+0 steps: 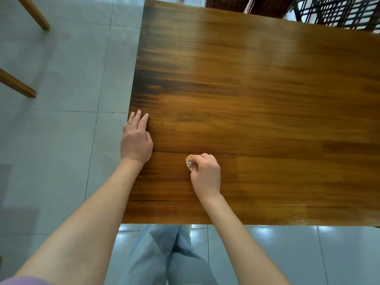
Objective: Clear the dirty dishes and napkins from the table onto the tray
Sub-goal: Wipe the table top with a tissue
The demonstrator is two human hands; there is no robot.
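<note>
Left hand (136,140) flat on table (257,99) edge, right hand (205,173) gripping crumpled napkin (190,161) (pale), chairs (339,13) behind

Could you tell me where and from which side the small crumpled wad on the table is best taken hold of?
The wad lies low on the table, already under the right hand's curled fingers. It looks soft and lumpy, so a pinch across its middle from above would probably suit best. The left hand rests flat at the table's edge.
</note>
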